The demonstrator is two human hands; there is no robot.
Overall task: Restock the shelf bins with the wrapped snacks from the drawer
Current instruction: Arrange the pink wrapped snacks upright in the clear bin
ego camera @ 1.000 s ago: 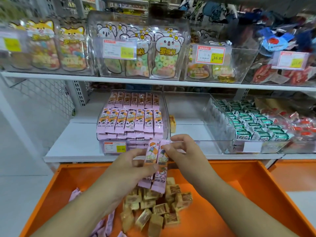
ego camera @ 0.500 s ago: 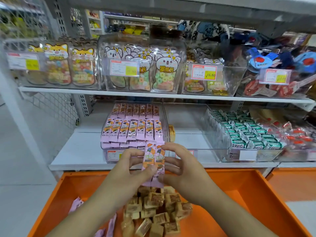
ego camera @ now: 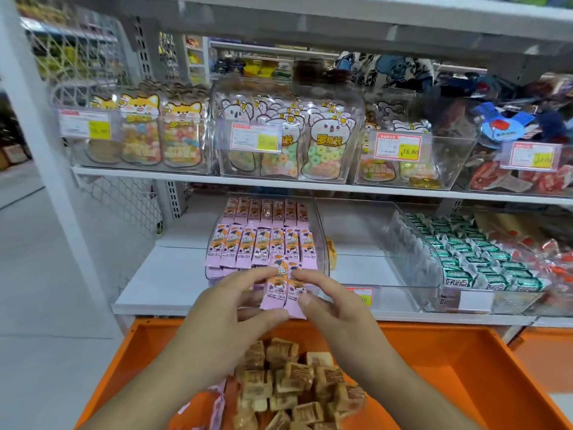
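Two pink-and-orange wrapped snack bars [ego camera: 283,291] are held upright side by side between both hands. My left hand [ego camera: 229,308] pinches them from the left and my right hand [ego camera: 328,305] from the right. They hover in front of the clear shelf bin [ego camera: 321,243], where rows of the same pink bars [ego camera: 262,243] lie. Below is the open orange drawer [ego camera: 465,367] with a heap of brown wrapped cubes [ego camera: 294,389] and a few pink bars [ego camera: 217,408] at its left.
An almost bare clear bin [ego camera: 366,243] stands right of the pink one, then a bin of green-wrapped sweets [ego camera: 474,262]. The upper shelf [ego camera: 310,184] carries clear bins of animal-shaped candy bags [ego camera: 325,147]. A white upright post [ego camera: 46,150] stands left.
Both hands have lifted the two pink bars up from above the drawer to the front of the pink-bar bin. The camera has moved closer and tilted up.
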